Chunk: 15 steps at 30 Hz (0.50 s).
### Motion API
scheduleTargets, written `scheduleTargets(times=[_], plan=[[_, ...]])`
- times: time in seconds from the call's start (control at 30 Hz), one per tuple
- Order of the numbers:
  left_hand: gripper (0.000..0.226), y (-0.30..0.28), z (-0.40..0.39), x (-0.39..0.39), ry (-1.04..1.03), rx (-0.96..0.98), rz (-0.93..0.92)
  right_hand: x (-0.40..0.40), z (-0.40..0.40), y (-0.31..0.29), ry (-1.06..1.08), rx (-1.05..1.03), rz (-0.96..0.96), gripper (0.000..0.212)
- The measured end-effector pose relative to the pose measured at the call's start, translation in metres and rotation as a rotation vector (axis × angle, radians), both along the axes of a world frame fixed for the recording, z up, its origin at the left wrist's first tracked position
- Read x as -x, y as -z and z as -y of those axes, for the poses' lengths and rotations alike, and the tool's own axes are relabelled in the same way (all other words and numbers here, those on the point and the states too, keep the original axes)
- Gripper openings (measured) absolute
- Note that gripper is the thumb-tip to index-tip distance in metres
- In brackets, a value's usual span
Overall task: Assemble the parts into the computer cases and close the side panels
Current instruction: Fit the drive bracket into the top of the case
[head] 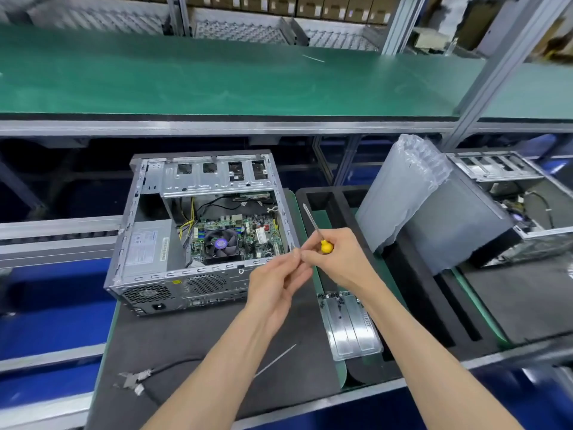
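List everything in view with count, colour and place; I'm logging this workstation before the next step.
computer case: one, silver, side open, on the dark mat at left
second case: one, silver, open, at right
air cushion wrap: one, clear, leaning against the second case
foam tray: one, black, between the cases
metal panel: one, silver, lying at the near end of the foam tray
cable: one, black, on the mat in front
shelf: one, green, above
screwdriver: one, yellow handle, in the right hand
left hand: fingertips pinched at the right hand; what it holds is unclear
right hand: grips the screwdriver
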State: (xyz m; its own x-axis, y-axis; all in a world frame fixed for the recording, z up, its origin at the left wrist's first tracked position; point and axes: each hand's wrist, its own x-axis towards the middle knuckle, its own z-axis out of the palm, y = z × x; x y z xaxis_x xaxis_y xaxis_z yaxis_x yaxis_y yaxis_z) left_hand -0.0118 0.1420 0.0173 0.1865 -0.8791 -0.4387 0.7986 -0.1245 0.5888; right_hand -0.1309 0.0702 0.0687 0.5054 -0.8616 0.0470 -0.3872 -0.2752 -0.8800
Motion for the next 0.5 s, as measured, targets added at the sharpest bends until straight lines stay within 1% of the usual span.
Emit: scheduleTargets(times=[0.07, 0.1, 0.17, 0.2, 0.23, 0.3, 0.33, 0.37, 0.43, 0.5], plan=[[0.008, -0.005, -0.001, -0.01, 0.002, -0.01, 0.032, -0.001, 0.002, -0.003, 0.013, -0.019, 0.016, 0.011], [0.009, -0.005, -0.001, -0.015, -0.011, -0.018, 0.031, 0.003, 0.004, -0.002, 0.038, -0.051, 0.032, 0.013], [0.008, -0.005, -0.005, -0.022, -0.045, -0.031, 0.017, 0.017, 0.01, 0.012, 0.156, -0.129, 0.061, 0.011], [0.008, -0.005, -0.008, -0.025, -0.059, -0.031, 0.011, 0.027, 0.013, 0.024, 0.259, -0.131, 0.03, 0.007], [0.009, -0.004, -0.011, -0.028, -0.067, -0.028, 0.003, 0.039, 0.016, 0.04, 0.381, -0.108, -0.06, 0.01], [0.011, 0.0, -0.018, -0.031, -0.065, -0.018, -0.022, 0.067, 0.016, 0.074, 0.554, -0.084, -0.392, 0.014], [0.016, 0.002, -0.021, -0.032, -0.059, -0.012, -0.036, 0.078, 0.012, 0.09, 0.59, -0.106, -0.551, 0.015], [0.021, 0.005, -0.024, -0.032, -0.051, -0.011, -0.049, 0.088, 0.008, 0.103, 0.602, -0.147, -0.665, 0.015], [0.024, 0.011, -0.027, -0.03, -0.043, -0.026, -0.075, 0.102, -0.001, 0.125, 0.609, -0.244, -0.772, 0.008], [0.019, 0.018, -0.029, -0.027, -0.031, -0.044, -0.104, 0.11, -0.007, 0.137, 0.61, -0.306, -0.797, 0.007]])
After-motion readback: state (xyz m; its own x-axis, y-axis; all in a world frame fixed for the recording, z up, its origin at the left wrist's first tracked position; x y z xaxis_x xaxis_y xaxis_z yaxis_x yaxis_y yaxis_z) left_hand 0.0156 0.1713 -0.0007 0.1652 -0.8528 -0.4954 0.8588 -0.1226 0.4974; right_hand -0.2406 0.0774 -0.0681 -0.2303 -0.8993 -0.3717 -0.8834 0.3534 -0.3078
